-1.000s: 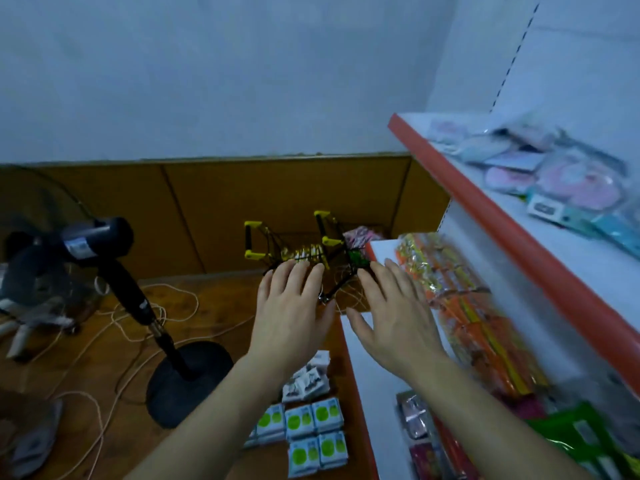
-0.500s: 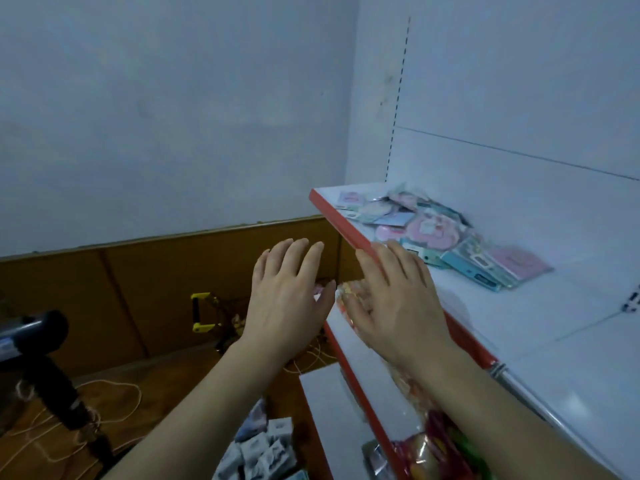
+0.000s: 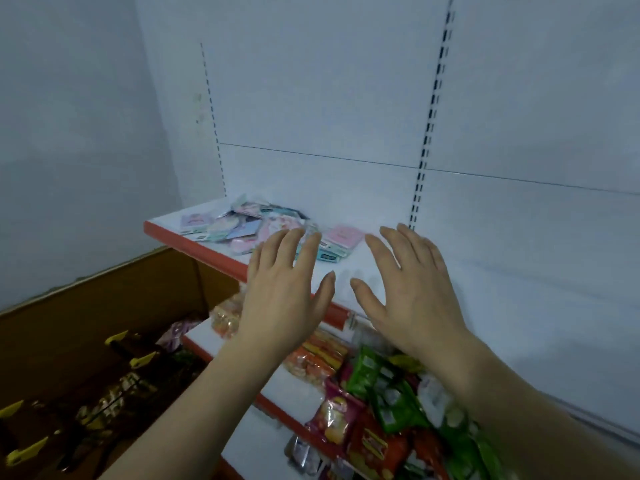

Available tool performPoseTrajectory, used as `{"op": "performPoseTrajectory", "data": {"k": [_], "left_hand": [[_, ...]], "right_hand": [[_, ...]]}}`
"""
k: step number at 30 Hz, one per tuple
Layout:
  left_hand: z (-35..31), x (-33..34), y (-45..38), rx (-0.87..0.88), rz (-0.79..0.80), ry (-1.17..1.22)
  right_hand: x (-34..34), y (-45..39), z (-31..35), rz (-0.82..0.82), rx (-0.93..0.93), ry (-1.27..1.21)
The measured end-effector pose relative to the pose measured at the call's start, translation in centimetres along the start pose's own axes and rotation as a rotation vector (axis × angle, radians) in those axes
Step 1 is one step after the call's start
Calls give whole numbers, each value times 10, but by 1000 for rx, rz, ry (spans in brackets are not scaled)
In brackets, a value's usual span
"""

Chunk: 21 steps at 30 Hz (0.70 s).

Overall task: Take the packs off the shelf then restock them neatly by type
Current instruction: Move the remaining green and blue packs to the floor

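A loose pile of small pastel packs (image 3: pixel 249 223) lies at the left end of the white top shelf (image 3: pixel 485 285), which has a red front edge. My left hand (image 3: pixel 284 289) hovers flat, fingers straight, its fingertips over the right side of the pile. My right hand (image 3: pixel 412 282) is spread open above bare shelf, just right of a pink pack (image 3: pixel 341 236). Neither hand holds anything.
The lower shelf (image 3: pixel 298 393) carries orange, green and red snack bags (image 3: pixel 374 393). A brown wooden wall panel (image 3: pixel 104 306) and a dark basket with yellow clips (image 3: pixel 114 382) sit at lower left. The white slotted back wall (image 3: pixel 429 119) rises behind the shelf.
The view has swung up and right from the floor to the top shelf. Both open hands have risen from the lower shelf to over the top shelf by the pastel packs.
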<state>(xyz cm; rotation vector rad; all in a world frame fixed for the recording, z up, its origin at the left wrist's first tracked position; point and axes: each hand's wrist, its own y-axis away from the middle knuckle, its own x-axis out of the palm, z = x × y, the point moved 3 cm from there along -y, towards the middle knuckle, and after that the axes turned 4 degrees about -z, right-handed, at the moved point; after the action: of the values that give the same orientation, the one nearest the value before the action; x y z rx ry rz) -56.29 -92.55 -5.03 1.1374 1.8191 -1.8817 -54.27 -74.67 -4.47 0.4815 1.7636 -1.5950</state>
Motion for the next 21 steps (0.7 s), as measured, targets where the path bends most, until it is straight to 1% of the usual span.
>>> {"op": "performPoseTrajectory", "data": {"k": [4,8,9,14,21], "left_hand": [[-64,8,-3,147,-27,164],[-137,12,2,279,-31,302],[-156,12,3,305,-34,336],[-256,7,14,444,-42,466],[-405,-14,44,585,-35,640]], "right_hand": [[-39,40,-44,-6,127,126],[-88,88,-92,-132,163,218],[-101,100,-104,-143,183,248],[-169,155,-159,-50,381,416],[-266,250,-224,-89,527,543]]}}
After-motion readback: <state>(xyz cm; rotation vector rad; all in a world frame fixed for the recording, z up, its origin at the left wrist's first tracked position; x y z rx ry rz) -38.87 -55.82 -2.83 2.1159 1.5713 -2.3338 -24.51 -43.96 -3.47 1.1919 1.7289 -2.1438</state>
